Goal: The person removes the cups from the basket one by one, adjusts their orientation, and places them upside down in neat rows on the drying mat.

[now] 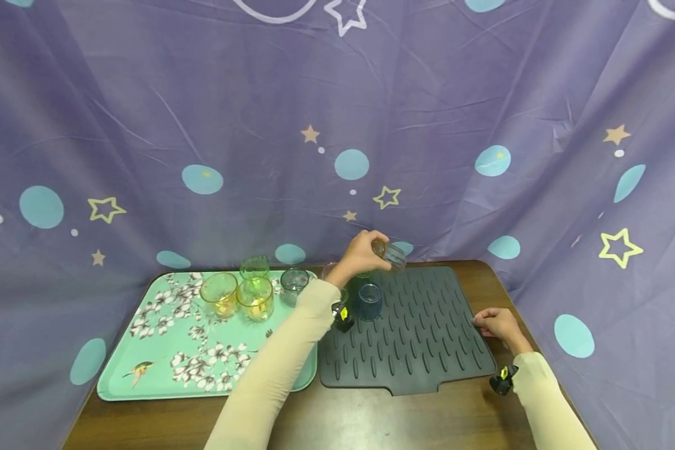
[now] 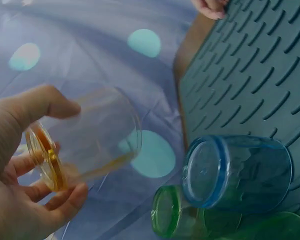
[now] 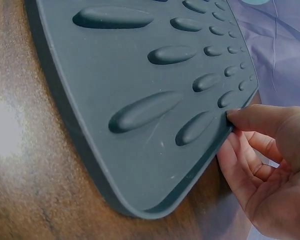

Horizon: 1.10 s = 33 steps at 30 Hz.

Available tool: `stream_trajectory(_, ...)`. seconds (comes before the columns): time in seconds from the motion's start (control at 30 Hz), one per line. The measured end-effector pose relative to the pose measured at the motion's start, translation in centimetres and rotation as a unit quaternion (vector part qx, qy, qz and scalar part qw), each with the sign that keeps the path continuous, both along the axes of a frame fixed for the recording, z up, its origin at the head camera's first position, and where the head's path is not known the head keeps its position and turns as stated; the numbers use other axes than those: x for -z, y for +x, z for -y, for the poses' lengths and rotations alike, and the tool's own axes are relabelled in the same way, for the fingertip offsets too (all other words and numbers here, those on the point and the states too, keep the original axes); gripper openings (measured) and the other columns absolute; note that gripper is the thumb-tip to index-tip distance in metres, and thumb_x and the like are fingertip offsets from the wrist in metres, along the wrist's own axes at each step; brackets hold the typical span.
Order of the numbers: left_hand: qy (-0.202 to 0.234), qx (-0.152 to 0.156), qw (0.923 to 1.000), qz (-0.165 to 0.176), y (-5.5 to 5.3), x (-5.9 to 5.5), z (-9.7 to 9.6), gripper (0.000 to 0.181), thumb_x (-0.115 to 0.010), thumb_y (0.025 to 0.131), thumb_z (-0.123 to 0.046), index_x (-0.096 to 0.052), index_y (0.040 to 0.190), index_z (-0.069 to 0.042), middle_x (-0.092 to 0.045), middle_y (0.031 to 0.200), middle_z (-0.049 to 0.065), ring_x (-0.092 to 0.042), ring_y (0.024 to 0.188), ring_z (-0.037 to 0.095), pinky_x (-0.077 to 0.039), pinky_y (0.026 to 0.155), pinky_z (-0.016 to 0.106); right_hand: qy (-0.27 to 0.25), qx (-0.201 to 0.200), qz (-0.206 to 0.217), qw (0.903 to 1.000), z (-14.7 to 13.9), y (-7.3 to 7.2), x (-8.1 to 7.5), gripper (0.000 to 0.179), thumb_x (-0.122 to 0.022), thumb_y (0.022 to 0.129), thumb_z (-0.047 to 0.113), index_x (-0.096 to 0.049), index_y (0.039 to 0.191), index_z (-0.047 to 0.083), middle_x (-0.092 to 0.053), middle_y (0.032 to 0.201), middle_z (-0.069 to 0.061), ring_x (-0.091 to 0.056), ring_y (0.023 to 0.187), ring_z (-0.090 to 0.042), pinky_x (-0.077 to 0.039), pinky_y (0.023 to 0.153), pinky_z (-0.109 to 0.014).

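Note:
My left hand (image 1: 360,253) grips a clear glass with an amber base (image 1: 389,254), tilted on its side in the air above the far edge of the dark ribbed mat (image 1: 422,337). In the left wrist view thumb and fingers curl round the amber-based glass (image 2: 87,140). A blue glass (image 1: 369,301) stands upside down on the mat, with a green glass (image 2: 190,217) behind it. My right hand (image 1: 497,324) pinches the mat's right edge (image 3: 225,125) with curled fingers (image 3: 262,120).
A mint floral tray (image 1: 163,362) at the left holds several glasses: two amber-tinted (image 1: 219,294), a green one (image 1: 255,267) and a grey one (image 1: 294,282). A purple starred curtain (image 1: 337,137) closes off the back and sides. Brown table (image 1: 371,425) shows in front.

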<state>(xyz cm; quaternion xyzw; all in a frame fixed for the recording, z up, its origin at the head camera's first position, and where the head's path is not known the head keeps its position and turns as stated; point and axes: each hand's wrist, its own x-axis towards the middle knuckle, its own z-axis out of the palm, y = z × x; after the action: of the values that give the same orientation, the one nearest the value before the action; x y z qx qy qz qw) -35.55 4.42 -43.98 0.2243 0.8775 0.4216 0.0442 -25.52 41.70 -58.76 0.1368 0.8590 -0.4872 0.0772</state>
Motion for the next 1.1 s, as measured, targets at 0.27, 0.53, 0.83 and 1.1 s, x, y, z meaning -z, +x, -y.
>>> stream_trajectory(0.27, -0.134, -0.018, 0.9902, -0.035, 0.1, 1.0, -3.4, 0.055, -0.087, 0.078, -0.02, -0.066, 0.129, -0.015, -0.057, 0.127, 0.01, -0.055, 0.112, 0.029, -0.055, 0.088, 0.041, 0.001, -0.001, -0.006, 1.0, 0.3, 0.1, -0.3, 0.018, -0.068, 0.095, 0.005, -0.068, 0.1, -0.012, -0.069, 0.083, 0.0, -0.065, 0.072, -0.011, -0.06, 0.065, -0.024)
stream_trajectory(0.53, -0.206, -0.023, 0.9765, -0.06, 0.2, 2.2, -6.0, 0.044, -0.087, 0.073, -0.02, -0.071, 0.113, -0.012, -0.059, 0.119, 0.01, -0.055, 0.107, 0.03, -0.055, 0.081, 0.042, 0.004, 0.006, -0.004, 1.0, 0.2, -0.2, 0.3, 0.014, -0.068, 0.094, 0.005, -0.07, 0.096, -0.009, -0.068, 0.079, 0.002, -0.063, 0.071, -0.01, -0.059, 0.064, -0.022)
stream_trajectory(0.83, -0.293, -0.053, 0.9543, -0.023, -0.1, 3.2, -8.1, 0.019, -0.083, 0.072, -0.015, -0.07, 0.086, -0.014, -0.059, 0.127, 0.011, -0.054, 0.115, 0.031, -0.055, 0.083, 0.041, 0.008, 0.004, -0.004, 1.0, 0.3, 0.1, 0.3, 0.015, -0.069, 0.094, 0.005, -0.069, 0.096, -0.01, -0.068, 0.081, 0.0, -0.064, 0.072, -0.012, -0.059, 0.065, -0.023)
stream_trajectory(1.1, -0.329, -0.07, 0.9414, 0.026, -1.4, 4.0, -10.1, 0.035, -0.085, 0.079, -0.018, -0.075, 0.112, -0.013, -0.054, 0.14, 0.014, -0.049, 0.134, 0.036, -0.053, 0.099, 0.044, -0.001, 0.003, -0.011, 0.9999, 0.2, -0.1, 0.1, 0.016, -0.069, 0.093, 0.002, -0.067, 0.095, -0.014, -0.066, 0.075, 0.003, -0.062, 0.068, -0.009, -0.058, 0.062, -0.021)
